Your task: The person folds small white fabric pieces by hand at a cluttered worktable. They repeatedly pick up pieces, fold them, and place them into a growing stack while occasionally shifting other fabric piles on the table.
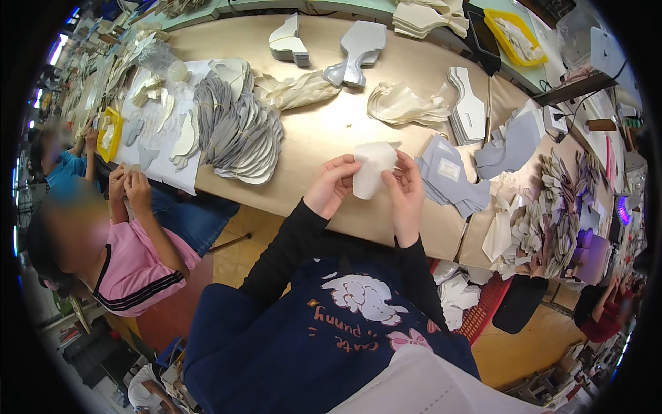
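Note:
Above the near part of the table, a pale cream cut piece (372, 172) of thin sheet material is held between both hands. My left hand (332, 185) pinches its left edge between thumb and fingers. Its right edge is gripped by my right hand (407, 190), with the thumb in front. Right of that hand lies a spread stack of grey cut pieces (441, 185) with a small white rectangle on top. Beyond the hands lies a bundle of cream pieces (407, 105). A stack of white-topped pieces (467, 107) sits to its right.
Banded grey pieces (238, 127) pile up at the left of the table (303, 131). Farther back are grey stacks (362, 48) and a yellow tray (514, 38). A co-worker in a pink top (138, 255) sits at left. A red basket (486, 310) stands below the table at right.

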A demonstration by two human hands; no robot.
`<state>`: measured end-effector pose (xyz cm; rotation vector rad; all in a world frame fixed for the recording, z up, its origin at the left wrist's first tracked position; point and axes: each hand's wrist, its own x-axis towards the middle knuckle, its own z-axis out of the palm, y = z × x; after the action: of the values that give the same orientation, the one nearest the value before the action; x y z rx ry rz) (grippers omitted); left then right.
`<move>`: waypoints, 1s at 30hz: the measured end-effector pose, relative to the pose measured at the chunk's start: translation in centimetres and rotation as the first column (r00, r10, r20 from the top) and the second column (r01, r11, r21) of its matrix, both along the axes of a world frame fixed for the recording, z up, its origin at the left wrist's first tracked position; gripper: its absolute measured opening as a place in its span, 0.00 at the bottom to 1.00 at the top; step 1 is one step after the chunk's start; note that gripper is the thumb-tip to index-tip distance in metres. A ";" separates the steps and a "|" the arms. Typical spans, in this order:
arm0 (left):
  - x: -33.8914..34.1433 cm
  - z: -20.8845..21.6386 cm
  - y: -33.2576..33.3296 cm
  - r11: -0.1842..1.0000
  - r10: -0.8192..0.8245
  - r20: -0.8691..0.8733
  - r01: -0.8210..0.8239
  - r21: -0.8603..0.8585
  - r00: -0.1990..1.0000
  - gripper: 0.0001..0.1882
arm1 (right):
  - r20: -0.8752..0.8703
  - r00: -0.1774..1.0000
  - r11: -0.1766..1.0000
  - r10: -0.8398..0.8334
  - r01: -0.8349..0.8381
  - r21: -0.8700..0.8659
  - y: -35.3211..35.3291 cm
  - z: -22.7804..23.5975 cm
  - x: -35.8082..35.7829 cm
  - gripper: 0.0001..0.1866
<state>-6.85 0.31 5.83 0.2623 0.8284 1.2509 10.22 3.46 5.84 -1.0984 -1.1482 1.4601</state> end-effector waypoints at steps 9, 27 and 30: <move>1.8 0.4 -1.0 1.000 0.014 -0.109 -0.017 -0.019 0.994 0.17 | 0.046 0.999 0.999 0.020 -0.018 -0.033 -0.9 0.7 1.0 0.14; 2.8 -0.3 -1.9 0.993 -0.088 -0.112 0.096 0.068 0.990 0.19 | 0.220 0.965 0.987 -0.140 0.119 0.108 -1.2 -0.9 1.9 0.09; 2.6 -0.4 -2.0 0.985 -0.160 -0.153 0.168 0.043 0.975 0.19 | 0.057 0.987 0.988 -0.152 0.152 -0.009 -0.6 -1.9 1.8 0.11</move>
<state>-4.27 -1.65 5.45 0.4652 0.8823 1.1101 12.02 2.82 3.95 -1.2161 -1.0704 1.3275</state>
